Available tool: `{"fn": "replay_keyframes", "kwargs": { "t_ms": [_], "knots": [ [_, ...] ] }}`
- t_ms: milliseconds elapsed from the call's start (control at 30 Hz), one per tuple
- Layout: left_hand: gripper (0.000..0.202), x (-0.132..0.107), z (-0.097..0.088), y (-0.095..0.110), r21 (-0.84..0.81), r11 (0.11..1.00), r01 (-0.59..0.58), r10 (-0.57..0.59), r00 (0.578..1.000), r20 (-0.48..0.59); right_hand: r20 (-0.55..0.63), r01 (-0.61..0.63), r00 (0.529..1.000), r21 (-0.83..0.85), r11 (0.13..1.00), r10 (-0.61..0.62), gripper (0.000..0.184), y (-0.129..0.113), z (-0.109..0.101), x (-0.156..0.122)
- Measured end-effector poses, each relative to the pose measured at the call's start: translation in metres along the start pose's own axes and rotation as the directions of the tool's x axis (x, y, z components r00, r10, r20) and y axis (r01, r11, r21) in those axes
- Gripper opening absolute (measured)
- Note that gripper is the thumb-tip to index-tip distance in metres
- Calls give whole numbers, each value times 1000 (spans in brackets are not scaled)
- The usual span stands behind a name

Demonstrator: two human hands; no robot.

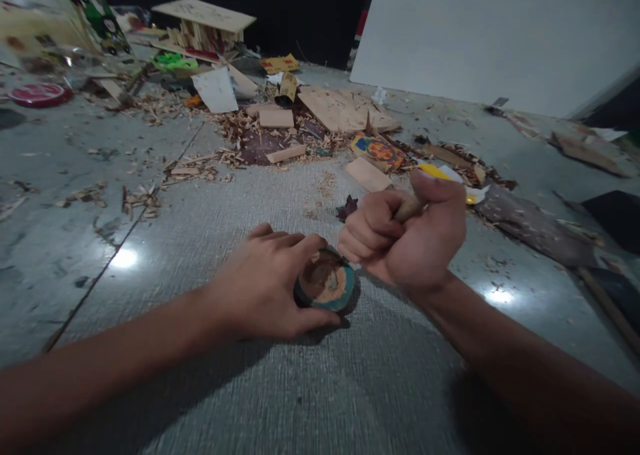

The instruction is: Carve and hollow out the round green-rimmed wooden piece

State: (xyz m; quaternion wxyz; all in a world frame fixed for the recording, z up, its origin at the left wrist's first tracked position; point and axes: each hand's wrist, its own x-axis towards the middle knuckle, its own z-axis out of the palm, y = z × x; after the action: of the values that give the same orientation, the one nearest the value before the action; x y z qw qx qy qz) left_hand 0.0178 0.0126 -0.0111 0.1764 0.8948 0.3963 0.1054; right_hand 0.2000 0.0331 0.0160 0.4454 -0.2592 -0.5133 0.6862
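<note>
Object in hand: a round teal-rimmed wooden disc (325, 283), lying flat on the grey woven-textured floor mat (300, 388) at centre of view, between the two hands. The left hand (265, 288) clasps it from the left side, fingers (295, 242) curved over the far edge and thumb pressed to the near edge. The hand is half closed around the rim, so the face is exposed. That face is rough and uneven, with brown and tan patches inside the teal border (it looks gouged, though detail is blurred). The right hand (405, 242) is closed into a tight fist just beside the disc's right edge, knuckles close to the rim. It grips a pale wooden tool handle (407, 208), whose end shows under the thumb. The working end is hidden behind the fist — cannot tell whether it touches the disc. Beyond the hands are pale curled wood shavings (200, 168), a flat tan plywood sheet (345, 108), a small rectangular wooden block (367, 174) and a large white board (500, 35) at upper right.
</note>
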Motion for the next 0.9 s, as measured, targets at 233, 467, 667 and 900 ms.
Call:
{"fn": "replay_keyframes", "kwargs": {
  "t_ms": [233, 467, 667, 900],
  "knots": [
    [73, 1, 3, 1, 41, 999, -13, 11, 999, 44, -115, -7, 993, 200, 980, 30, 61, 7, -13, -1],
    [75, -1, 5, -1, 55, 998, -25, 24, 999, 35, -194, -8, 977, 388, 922, 90, 59, 11, -13, -1],
    [73, 0, 5, -1, 68, 997, -30, 27, 999, 38, -248, -32, 952, 501, 865, 179, 59, 13, -16, 0],
    [70, 0, 5, -1, 41, 999, -23, 22, 999, 39, -305, -14, 916, 622, 783, 260, 55, 22, -22, 1]
  ]
}}
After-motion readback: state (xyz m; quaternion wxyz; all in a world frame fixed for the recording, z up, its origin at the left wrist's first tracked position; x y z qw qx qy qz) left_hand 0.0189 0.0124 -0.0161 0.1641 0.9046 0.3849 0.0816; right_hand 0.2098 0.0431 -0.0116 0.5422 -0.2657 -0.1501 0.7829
